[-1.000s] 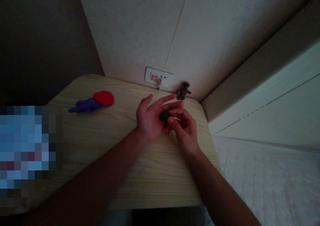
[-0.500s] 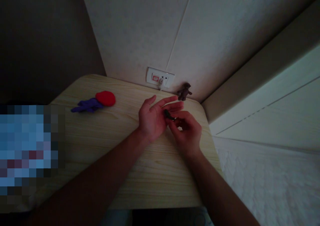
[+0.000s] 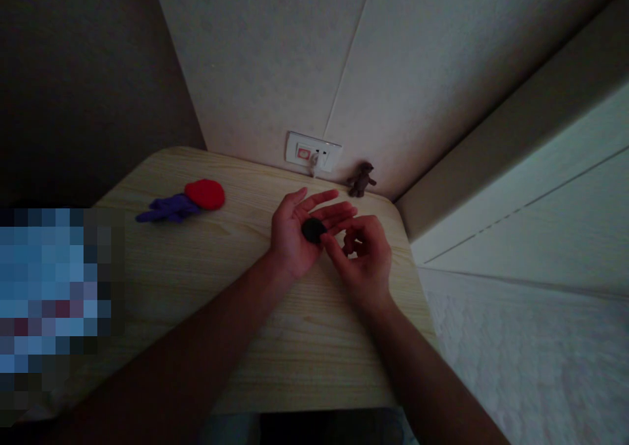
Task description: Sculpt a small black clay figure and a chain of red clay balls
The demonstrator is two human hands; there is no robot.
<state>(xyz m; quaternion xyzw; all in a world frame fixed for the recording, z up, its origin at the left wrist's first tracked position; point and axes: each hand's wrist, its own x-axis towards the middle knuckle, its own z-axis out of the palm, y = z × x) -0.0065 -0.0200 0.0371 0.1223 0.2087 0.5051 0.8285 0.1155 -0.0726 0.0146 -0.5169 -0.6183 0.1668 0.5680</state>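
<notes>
Dark lump [image 3: 313,230] rests on flat left hand [image 3: 295,235]; right hand [image 3: 361,255] curled, touching it; wooden table [image 3: 236,288], wall corner.

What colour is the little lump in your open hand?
Black, or very dark; the lump rests in the left hand, seen from the head camera.

I see a light wooden surface [image 3: 196,268] with round corners, pushed into the corner of the room. On its far left side lies a flat red lump of clay [image 3: 205,194], touching a purple clay piece [image 3: 168,208] with thin fingers. At the far right corner, near the wall, a tiny brown clay figure [image 3: 361,179] stands.
</notes>
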